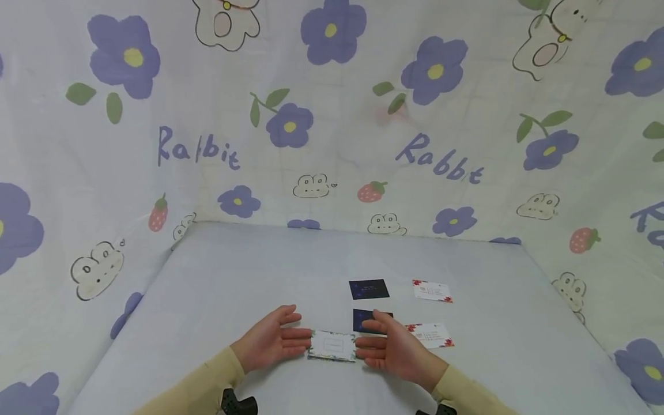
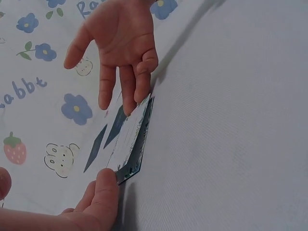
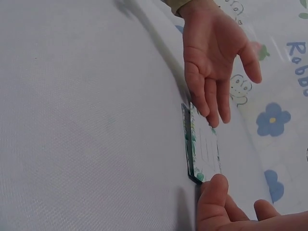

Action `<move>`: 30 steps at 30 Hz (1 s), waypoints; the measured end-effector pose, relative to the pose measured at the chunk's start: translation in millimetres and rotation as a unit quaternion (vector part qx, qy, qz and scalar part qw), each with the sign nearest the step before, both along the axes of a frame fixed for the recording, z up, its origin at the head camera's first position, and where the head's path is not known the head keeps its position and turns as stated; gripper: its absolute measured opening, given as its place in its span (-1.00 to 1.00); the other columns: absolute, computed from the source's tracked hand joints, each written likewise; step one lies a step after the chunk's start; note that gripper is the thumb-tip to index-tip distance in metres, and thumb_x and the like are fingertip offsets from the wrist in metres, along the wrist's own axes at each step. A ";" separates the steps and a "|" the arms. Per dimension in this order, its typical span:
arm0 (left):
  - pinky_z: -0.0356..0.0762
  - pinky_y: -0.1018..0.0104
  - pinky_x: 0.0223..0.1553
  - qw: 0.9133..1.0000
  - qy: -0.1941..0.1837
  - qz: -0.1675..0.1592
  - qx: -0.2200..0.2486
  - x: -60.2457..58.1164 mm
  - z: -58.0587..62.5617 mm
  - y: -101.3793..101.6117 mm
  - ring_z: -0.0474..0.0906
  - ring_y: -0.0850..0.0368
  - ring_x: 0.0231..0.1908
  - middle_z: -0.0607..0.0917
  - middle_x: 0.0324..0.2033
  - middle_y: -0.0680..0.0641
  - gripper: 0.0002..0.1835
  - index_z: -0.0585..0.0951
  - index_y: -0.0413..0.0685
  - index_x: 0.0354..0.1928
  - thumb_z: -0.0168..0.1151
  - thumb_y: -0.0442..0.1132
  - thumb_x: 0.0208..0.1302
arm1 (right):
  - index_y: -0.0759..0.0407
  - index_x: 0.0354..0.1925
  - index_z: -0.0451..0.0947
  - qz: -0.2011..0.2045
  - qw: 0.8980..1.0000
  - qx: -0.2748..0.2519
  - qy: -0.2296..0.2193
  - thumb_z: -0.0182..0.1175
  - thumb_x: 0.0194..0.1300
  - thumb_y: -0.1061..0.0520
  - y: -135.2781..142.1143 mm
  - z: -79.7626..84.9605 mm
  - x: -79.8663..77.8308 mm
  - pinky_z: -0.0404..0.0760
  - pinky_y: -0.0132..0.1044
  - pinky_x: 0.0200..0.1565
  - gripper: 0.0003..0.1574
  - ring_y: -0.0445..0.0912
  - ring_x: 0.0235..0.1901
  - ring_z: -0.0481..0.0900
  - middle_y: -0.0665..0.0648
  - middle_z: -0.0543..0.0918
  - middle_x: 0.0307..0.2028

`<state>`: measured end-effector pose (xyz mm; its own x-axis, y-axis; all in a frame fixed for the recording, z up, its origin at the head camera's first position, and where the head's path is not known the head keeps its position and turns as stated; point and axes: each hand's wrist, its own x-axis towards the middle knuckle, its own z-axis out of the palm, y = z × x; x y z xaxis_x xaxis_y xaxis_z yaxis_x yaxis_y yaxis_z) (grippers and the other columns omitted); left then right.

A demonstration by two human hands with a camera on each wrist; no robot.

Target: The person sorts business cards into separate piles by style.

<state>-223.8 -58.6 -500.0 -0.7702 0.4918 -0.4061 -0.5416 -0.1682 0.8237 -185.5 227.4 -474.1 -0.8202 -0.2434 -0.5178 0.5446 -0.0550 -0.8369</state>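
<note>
A white card with a leafy green border [image 1: 332,346] lies flat in front of me, between my two hands. Beneath it, in the wrist views, shows a second layer with a dark green edge [image 3: 189,166]; whether it is a separate card I cannot tell. My left hand [image 1: 272,340] has its fingers extended, their tips at the card's left end. From the other side, my right hand [image 1: 396,349] reaches its straight fingers to the right end, palm facing inward. Neither hand curls round the card.
Beyond the right hand lie two dark blue cards, one farther back [image 1: 369,289] and one partly covered by that hand [image 1: 363,320]. To their right are two white cards with red flowers, a far one [image 1: 433,291] and a near one [image 1: 438,335]. Patterned cloth [image 1: 342,144] encloses the white table [image 1: 259,265].
</note>
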 end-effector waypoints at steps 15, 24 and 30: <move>0.34 -0.15 0.45 1.000 0.002 -0.009 -0.019 3.9 -4.0 -6.7 0.32 -0.42 0.42 0.27 0.41 -0.59 -0.13 -0.04 -0.42 0.56 -0.14 0.16 0.58 | 0.38 0.51 0.06 0.005 1.000 0.025 0.014 -0.11 0.52 -0.38 -5.1 -3.0 -2.2 0.69 -0.23 -0.07 0.02 0.04 0.02 0.73 0.44 0.58 0.23; 0.35 -0.14 0.45 1.000 0.016 0.006 -0.022 0.6 -2.0 -6.7 0.38 -0.41 0.39 0.30 0.39 -0.60 -0.14 -0.03 -0.43 0.55 -0.13 0.15 0.57 | 0.36 0.52 0.06 -0.008 0.999 0.031 0.015 -0.13 0.54 -0.37 -2.6 -1.3 -2.9 0.71 -0.22 -0.05 0.00 0.05 0.03 0.73 0.45 0.56 0.26; 0.31 -0.16 0.46 0.999 0.009 0.037 -0.020 -3.5 3.7 -7.8 0.38 -0.42 0.39 0.33 0.39 -0.59 -0.20 0.02 -0.40 0.54 -0.13 0.08 0.57 | 0.37 0.53 0.04 -0.018 0.999 0.035 0.017 -0.16 0.55 -0.38 2.4 0.6 -3.4 0.70 -0.21 -0.05 0.01 0.10 0.07 0.72 0.47 0.51 0.31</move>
<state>-227.3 -66.4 -496.4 -0.8112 0.4174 -0.4095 -0.5137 -0.1743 0.8401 -188.9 229.8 -473.6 -0.8449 -0.1777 -0.5046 0.5151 -0.0152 -0.8570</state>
